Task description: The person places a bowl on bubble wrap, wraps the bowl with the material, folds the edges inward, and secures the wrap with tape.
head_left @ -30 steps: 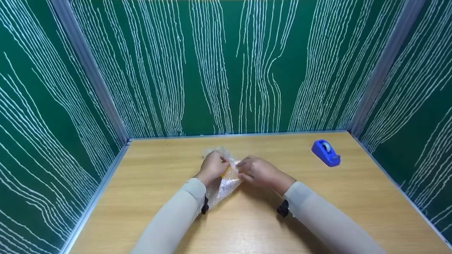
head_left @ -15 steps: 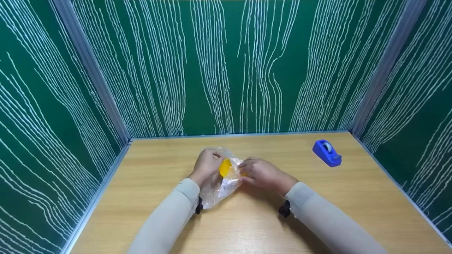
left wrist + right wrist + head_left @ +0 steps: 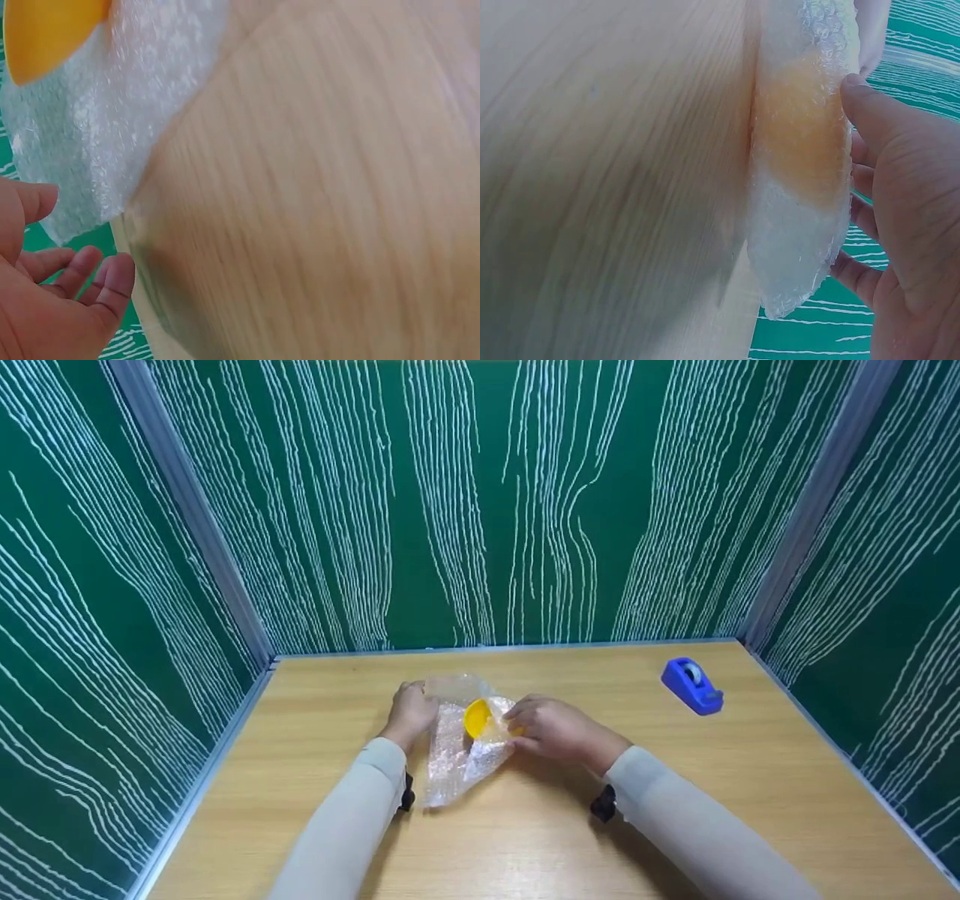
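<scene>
A smooth yellow rounded thing (image 3: 477,719), cup-like at its showing end, lies partly rolled in clear bubble wrap (image 3: 448,757). My right hand (image 3: 551,725) grips the rolled side of the wrap, and in the right wrist view the yellow shows faintly through the bubble wrap (image 3: 799,127), with the thumb on its edge. My left hand (image 3: 411,711) is at the loose left edge of the sheet. In the left wrist view the left hand's thumb and fingers (image 3: 112,281) stand apart, close to a corner of the wrap; contact there is unclear.
A blue tape dispenser (image 3: 693,685) with a roll in it stands at the back right of the wooden table (image 3: 570,840). Green walls (image 3: 442,510) with white wavy lines enclose the table at the back and both sides.
My left hand has moved left, away from the yellow thing, to the outer edge of the bubble wrap. The wrap's left part now lies spread out. My right hand has stayed nearly in place.
</scene>
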The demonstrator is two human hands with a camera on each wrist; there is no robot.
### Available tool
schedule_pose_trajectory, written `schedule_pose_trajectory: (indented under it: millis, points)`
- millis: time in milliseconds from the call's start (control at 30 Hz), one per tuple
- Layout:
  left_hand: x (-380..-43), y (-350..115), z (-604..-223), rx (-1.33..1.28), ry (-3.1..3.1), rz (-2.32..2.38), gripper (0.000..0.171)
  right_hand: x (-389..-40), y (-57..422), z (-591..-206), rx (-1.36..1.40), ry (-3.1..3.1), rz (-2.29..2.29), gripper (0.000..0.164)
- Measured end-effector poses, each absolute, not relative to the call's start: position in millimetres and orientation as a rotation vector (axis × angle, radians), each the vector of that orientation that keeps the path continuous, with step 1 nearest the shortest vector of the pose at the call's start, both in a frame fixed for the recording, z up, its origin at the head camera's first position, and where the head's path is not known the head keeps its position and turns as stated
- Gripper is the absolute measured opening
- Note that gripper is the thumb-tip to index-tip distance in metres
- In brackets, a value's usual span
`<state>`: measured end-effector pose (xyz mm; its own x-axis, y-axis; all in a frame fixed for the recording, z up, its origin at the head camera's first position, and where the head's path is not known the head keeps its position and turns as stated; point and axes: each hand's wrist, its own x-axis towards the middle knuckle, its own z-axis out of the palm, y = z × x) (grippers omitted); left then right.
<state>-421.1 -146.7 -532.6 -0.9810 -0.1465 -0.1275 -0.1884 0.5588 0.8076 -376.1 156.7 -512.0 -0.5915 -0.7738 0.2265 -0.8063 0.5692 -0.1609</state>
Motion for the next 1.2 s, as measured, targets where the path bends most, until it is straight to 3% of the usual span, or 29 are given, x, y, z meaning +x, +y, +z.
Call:
schedule_pose_trajectory:
  millis: [500,833,1200]
  points:
    - [-424.9,-153.1,-537.5,-0.201,2.800,1.361,0.050,-377.3,154.3,-512.0,1.365,-2.623,0.397,0.028]
    - [-422.9,-152.1,-527.6,-0.236,2.756,1.523,0.031,-374.1,153.6,-507.3,1.332,-2.689,0.400,0.030]
    - [-401.8,-143.0,-508.5,-0.069,2.760,1.603,0.030,-374.2,153.1,-506.2,1.327,-2.684,0.432,0.026]
